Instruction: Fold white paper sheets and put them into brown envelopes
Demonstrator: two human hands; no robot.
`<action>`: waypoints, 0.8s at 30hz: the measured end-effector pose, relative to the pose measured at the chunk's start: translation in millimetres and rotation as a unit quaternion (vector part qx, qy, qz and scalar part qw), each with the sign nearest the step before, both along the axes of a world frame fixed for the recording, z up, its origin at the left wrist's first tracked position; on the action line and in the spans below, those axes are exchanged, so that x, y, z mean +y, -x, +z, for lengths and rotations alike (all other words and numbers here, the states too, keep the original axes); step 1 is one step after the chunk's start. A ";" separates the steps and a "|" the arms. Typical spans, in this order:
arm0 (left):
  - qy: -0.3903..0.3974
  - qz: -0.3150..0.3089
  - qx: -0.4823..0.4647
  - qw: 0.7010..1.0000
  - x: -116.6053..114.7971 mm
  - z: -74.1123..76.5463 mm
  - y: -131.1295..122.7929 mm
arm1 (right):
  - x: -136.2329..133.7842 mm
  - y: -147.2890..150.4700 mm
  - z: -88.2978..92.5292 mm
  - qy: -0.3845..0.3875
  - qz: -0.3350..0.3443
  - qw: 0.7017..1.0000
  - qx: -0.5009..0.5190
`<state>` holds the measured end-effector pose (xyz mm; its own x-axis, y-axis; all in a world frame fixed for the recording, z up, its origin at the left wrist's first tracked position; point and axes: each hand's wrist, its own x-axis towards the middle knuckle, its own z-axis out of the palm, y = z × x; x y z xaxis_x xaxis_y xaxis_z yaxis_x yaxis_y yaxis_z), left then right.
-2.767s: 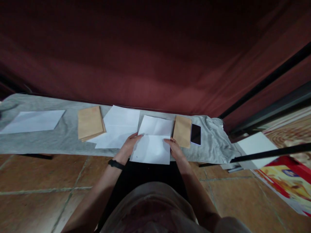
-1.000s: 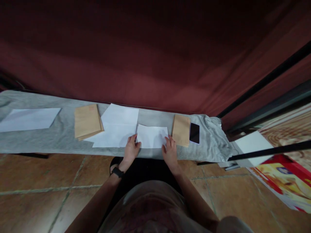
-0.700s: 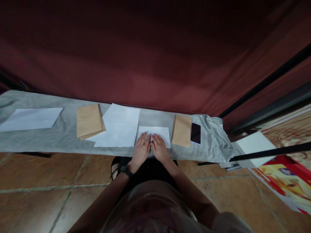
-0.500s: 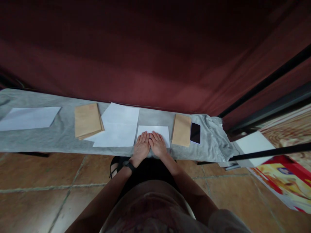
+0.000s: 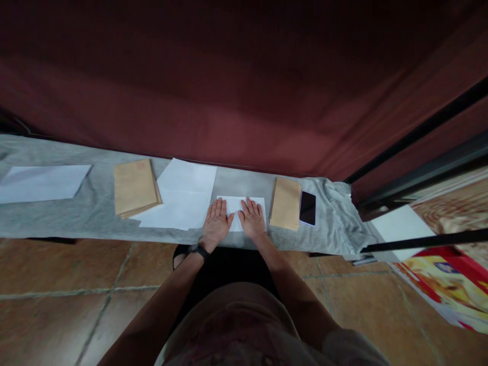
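Note:
A white folded sheet of paper (image 5: 235,221) lies flat on the grey cloth in front of me, its long side running left to right. My left hand (image 5: 216,222) rests palm down over its left end, fingers stretched out. Over the right part lies my right hand (image 5: 252,218), also flat with fingers spread. Bare paper shows between the two hands. Left of my left hand are larger white sheets (image 5: 183,195), overlapping one another. A stack of brown envelopes (image 5: 285,203) sits just right of the folded sheet.
A phone (image 5: 307,208) lies beside the right-hand envelopes. Farther left are another brown envelope stack (image 5: 135,187) and more white paper (image 5: 41,183). The narrow bench with grey cloth (image 5: 102,226) backs onto a dark red curtain (image 5: 213,127). A black metal bar (image 5: 427,241) crosses at right.
My hands have slid apart along the folded sheet, the left one to the left and the right one slightly right. The paper between them is now uncovered.

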<state>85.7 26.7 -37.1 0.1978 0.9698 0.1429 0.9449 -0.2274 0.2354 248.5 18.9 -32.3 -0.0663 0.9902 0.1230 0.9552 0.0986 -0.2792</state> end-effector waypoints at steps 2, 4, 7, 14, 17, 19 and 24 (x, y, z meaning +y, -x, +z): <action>-0.009 0.008 -0.003 1.000 -0.2 -0.9 4.6 | -0.2 0.3 1.8 0.002 -0.006 1.000 -0.008; -0.014 0.015 -0.008 1.000 -0.4 -0.8 8.7 | -0.3 0.7 3.2 0.004 -0.011 1.000 -0.012; -0.016 0.023 -0.012 1.000 -0.9 2.3 9.9 | -0.4 1.7 4.5 0.008 -0.013 1.000 -0.016; 0.005 -0.067 -0.040 0.997 -10.2 12.4 -24.3 | -1.5 0.9 8.7 0.049 0.000 0.998 -0.029; 0.022 -0.093 -0.042 0.995 -12.7 13.9 -38.1 | -2.3 -1.3 11.8 0.065 0.016 0.997 -0.037; 0.028 -0.086 -0.038 0.995 -11.2 14.2 -40.9 | -2.4 -2.0 12.4 0.067 0.019 0.997 -0.040; 0.035 -0.074 -0.023 0.996 0.4 12.9 -36.5 | -0.8 -0.3 7.7 0.055 0.008 0.998 -0.039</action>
<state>122.2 27.1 -24.2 0.3345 0.9382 0.0889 0.8897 -0.3455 0.2985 248.8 18.2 -24.7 -0.0870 0.9962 0.0074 0.9729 0.0866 -0.2144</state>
